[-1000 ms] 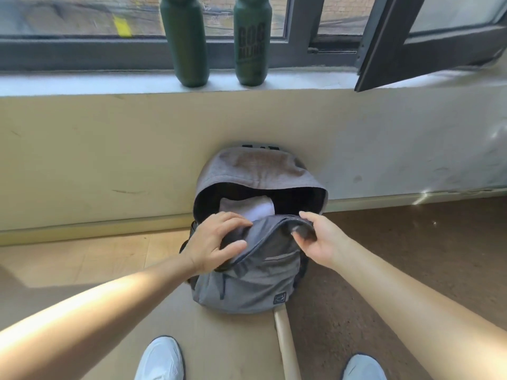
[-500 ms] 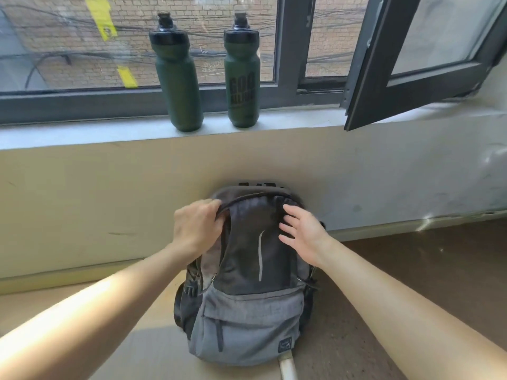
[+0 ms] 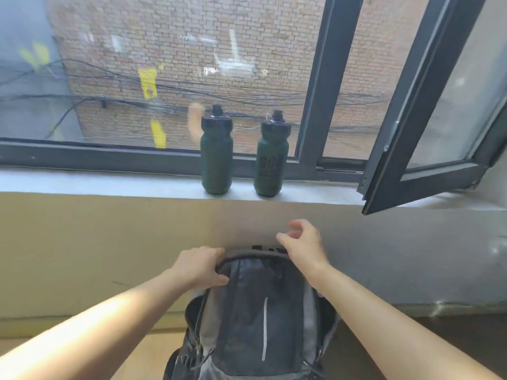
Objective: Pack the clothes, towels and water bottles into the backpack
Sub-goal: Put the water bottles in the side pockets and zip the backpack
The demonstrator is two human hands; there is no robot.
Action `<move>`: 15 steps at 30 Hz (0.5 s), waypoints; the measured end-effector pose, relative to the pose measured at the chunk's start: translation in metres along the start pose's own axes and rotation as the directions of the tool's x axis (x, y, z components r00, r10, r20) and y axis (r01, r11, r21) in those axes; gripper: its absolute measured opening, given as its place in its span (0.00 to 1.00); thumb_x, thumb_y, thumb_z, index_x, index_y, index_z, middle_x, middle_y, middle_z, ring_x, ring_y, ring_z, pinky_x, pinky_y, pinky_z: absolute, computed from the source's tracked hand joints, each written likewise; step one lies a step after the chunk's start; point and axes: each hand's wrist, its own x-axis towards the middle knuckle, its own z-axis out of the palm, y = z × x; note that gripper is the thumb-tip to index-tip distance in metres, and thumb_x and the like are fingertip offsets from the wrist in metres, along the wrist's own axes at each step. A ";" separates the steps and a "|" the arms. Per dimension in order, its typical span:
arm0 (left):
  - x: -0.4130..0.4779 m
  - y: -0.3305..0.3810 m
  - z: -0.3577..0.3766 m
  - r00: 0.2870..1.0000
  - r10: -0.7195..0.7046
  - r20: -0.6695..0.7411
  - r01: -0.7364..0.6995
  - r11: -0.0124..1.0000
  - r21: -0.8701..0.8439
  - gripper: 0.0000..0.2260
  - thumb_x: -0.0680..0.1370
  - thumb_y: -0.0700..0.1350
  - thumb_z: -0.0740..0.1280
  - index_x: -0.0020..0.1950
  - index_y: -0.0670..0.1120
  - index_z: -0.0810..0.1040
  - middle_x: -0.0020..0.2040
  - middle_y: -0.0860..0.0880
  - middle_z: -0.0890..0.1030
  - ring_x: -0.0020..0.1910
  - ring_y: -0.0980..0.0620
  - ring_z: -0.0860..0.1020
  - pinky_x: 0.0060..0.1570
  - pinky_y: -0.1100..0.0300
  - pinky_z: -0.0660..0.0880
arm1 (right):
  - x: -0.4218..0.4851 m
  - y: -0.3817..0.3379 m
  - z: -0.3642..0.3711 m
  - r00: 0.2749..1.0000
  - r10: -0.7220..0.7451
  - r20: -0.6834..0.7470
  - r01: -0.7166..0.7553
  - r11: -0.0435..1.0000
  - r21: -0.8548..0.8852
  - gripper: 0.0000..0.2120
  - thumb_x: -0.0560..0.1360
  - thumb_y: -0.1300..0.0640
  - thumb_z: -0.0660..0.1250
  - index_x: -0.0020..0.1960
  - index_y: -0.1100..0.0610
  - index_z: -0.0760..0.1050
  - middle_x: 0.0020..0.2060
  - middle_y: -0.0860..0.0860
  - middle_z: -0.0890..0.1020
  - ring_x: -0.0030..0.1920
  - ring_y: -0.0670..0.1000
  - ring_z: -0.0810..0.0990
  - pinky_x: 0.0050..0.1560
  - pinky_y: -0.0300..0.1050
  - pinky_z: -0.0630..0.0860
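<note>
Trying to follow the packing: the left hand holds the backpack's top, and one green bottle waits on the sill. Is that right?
No: two green bottles wait on the sill, a plain bottle and a lettered bottle, as the head view shows. The left hand does hold the backpack's top.

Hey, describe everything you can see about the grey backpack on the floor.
The grey fabric backpack stands upright before the pale wall. Its upper front panel is dark charcoal with a thin pale vertical strip; sides and lower part are lighter grey, with black straps and buckles at the left. A dark gap along its left edge suggests it is not fully zipped. The left hand grips its top left rim; the right hand hovers loosely open above the top right.
</note>
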 end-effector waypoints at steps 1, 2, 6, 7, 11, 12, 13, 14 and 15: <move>-0.002 -0.002 -0.001 1.000 0.000 -0.019 -0.001 1.000 -0.017 0.18 0.73 0.62 0.68 0.58 0.54 0.74 0.54 0.51 0.81 0.52 0.44 0.80 0.45 0.53 0.76 | 0.007 -0.016 -0.001 0.999 -0.049 -0.005 0.049 0.999 -0.014 0.23 0.75 0.53 0.73 0.67 0.54 0.72 0.54 0.48 0.79 0.57 0.52 0.79 0.61 0.49 0.75; -0.004 -0.005 -0.002 0.999 -0.002 -0.044 0.000 1.000 -0.031 0.18 0.73 0.62 0.67 0.58 0.55 0.73 0.55 0.52 0.81 0.54 0.45 0.80 0.48 0.52 0.77 | 0.016 -0.032 -0.002 0.995 -0.097 -0.016 0.097 0.995 -0.032 0.25 0.74 0.51 0.74 0.68 0.55 0.71 0.57 0.49 0.77 0.59 0.52 0.77 0.62 0.49 0.74; -0.008 -0.010 -0.011 0.993 -0.014 -0.116 -0.006 0.984 -0.178 0.18 0.74 0.61 0.64 0.61 0.57 0.75 0.59 0.56 0.81 0.59 0.49 0.80 0.55 0.52 0.78 | 0.059 -0.089 -0.001 0.975 -0.202 -0.091 0.194 0.977 -0.092 0.38 0.70 0.45 0.77 0.73 0.55 0.65 0.66 0.53 0.70 0.67 0.55 0.72 0.70 0.54 0.70; -0.008 -0.009 -0.013 0.994 -0.018 -0.110 -0.006 0.977 -0.214 0.18 0.74 0.60 0.65 0.62 0.58 0.75 0.60 0.57 0.81 0.59 0.50 0.79 0.55 0.53 0.77 | 0.069 -0.099 0.000 0.973 -0.202 -0.111 0.192 0.977 -0.091 0.41 0.69 0.43 0.77 0.75 0.55 0.63 0.69 0.54 0.70 0.69 0.57 0.70 0.71 0.55 0.68; -0.009 -0.008 -0.011 0.998 0.000 -0.068 -0.017 0.969 -0.247 0.17 0.73 0.60 0.65 0.59 0.57 0.78 0.58 0.57 0.82 0.59 0.50 0.80 0.53 0.54 0.77 | 0.102 -0.124 0.006 0.986 -0.140 -0.091 0.146 0.987 0.064 0.42 0.67 0.40 0.78 0.74 0.50 0.62 0.69 0.51 0.74 0.72 0.57 0.69 0.71 0.59 0.69; -0.009 -0.007 -0.010 0.998 0.003 -0.062 -0.019 0.965 -0.262 0.17 0.72 0.59 0.65 0.59 0.57 0.78 0.58 0.58 0.83 0.58 0.50 0.80 0.53 0.55 0.77 | 0.107 -0.126 0.006 0.989 -0.131 -0.072 0.139 0.983 0.120 0.40 0.67 0.41 0.79 0.72 0.49 0.64 0.67 0.51 0.75 0.71 0.57 0.70 0.71 0.60 0.70; -0.010 -0.007 -0.011 0.998 0.006 -0.061 -0.023 0.958 -0.285 0.16 0.73 0.59 0.65 0.59 0.58 0.79 0.57 0.60 0.83 0.58 0.52 0.81 0.53 0.56 0.77 | 0.110 -0.127 0.005 0.989 -0.131 -0.068 0.140 0.977 0.160 0.37 0.66 0.43 0.80 0.70 0.48 0.67 0.65 0.50 0.77 0.70 0.56 0.72 0.70 0.59 0.71; -0.011 -0.008 -0.012 0.998 0.007 -0.070 -0.028 0.950 -0.312 0.15 0.73 0.58 0.65 0.58 0.58 0.79 0.56 0.61 0.83 0.57 0.53 0.81 0.52 0.56 0.77 | 0.109 -0.128 0.004 0.987 -0.138 -0.083 0.152 0.970 0.188 0.34 0.65 0.44 0.81 0.66 0.48 0.71 0.62 0.49 0.79 0.67 0.55 0.75 0.69 0.59 0.73; -0.012 -0.008 -0.014 0.996 0.005 -0.088 -0.035 0.938 -0.344 0.14 0.73 0.57 0.66 0.58 0.59 0.79 0.55 0.62 0.83 0.56 0.55 0.81 0.52 0.57 0.77 | 0.105 -0.128 0.003 0.982 -0.151 -0.109 0.171 0.963 0.209 0.31 0.63 0.45 0.82 0.62 0.47 0.73 0.59 0.48 0.81 0.63 0.54 0.78 0.66 0.58 0.75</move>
